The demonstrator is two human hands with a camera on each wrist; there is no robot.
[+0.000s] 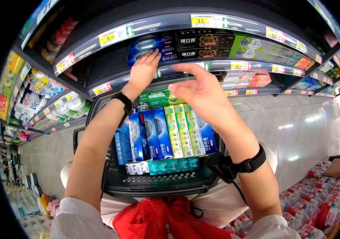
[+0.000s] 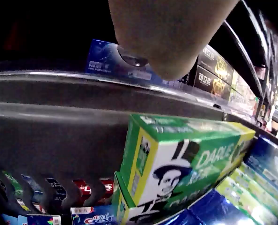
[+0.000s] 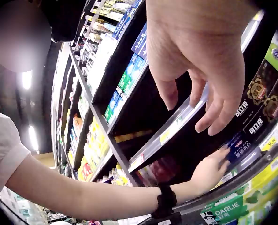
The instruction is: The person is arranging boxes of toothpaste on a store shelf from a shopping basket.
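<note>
Blue toothpaste boxes [image 1: 166, 46] are stacked on the shelf, and my left hand [image 1: 143, 73] lies with extended fingers on their front. In the left wrist view the hand [image 2: 171, 33] covers part of a blue box [image 2: 101, 58]. My right hand [image 1: 203, 93] hovers above the basket, fingers apart and slightly bent, holding nothing; the right wrist view shows the same hand [image 3: 200, 70] in front of the shelf. Beneath the hands, the black basket [image 1: 166, 187] holds rows of blue boxes [image 1: 148, 133], light green boxes [image 1: 184, 131] and a green Darlie box [image 2: 176, 164].
Black boxes [image 1: 205, 42] and green boxes [image 1: 265, 49] stand to the right on the same shelf. The shelf edge [image 1: 217, 65] with price tags runs behind the basket. Wrapped bottles [image 1: 313, 199] are at the lower right, packaged goods [image 1: 44, 91] at the left.
</note>
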